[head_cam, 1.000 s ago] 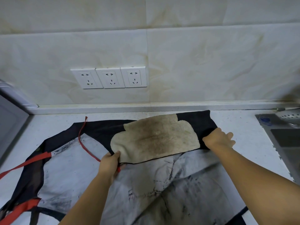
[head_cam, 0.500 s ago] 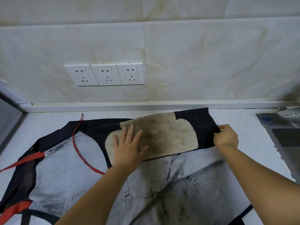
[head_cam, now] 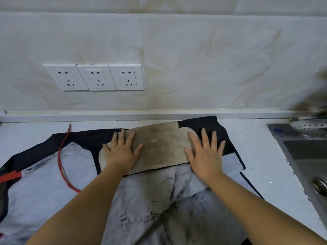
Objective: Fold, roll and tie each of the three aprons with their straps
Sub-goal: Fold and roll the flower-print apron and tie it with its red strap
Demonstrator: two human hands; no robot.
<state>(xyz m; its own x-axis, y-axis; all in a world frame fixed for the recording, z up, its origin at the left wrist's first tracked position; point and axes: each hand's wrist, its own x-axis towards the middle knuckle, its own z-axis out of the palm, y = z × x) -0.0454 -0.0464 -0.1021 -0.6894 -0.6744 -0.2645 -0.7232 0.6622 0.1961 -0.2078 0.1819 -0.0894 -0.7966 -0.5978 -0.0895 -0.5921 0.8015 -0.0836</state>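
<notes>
Two bare hands press flat on an apron [head_cam: 53,195] spread across a pale speckled counter [head_cam: 256,156]. The left hand [head_cam: 122,152] lies palm down with its fingers spread wide, resting on the left end of a beige, stained fabric patch [head_cam: 159,147] that sits on the apron's folded-over far edge. The right hand [head_cam: 205,154] also lies palm down and fully spread, covering the right end of that patch, with its outer fingers reaching onto the dark cloth beside it. Neither hand grips anything; both are released and flattened against the fabric. The two forearms come up from the bottom corners and angle inward toward the patch, wrists low and nearly level with the cloth.

The apron covers most of the counter in front of the person. Its far edge is dark navy or black, and the part nearer the person is whitish grey with dark smudges and creases. A thin red strap [head_cam: 61,156] curves over the apron to the left of the patch, its tip lying on bare counter. A wider red band [head_cam: 8,176] shows further left of the patch, at the picture's edge.

Behind the patch, three white wall sockets [head_cam: 93,77] sit in a row on a pale marbled wall. Well to the right of the patch is a metal sink [head_cam: 306,152], set into the counter.
</notes>
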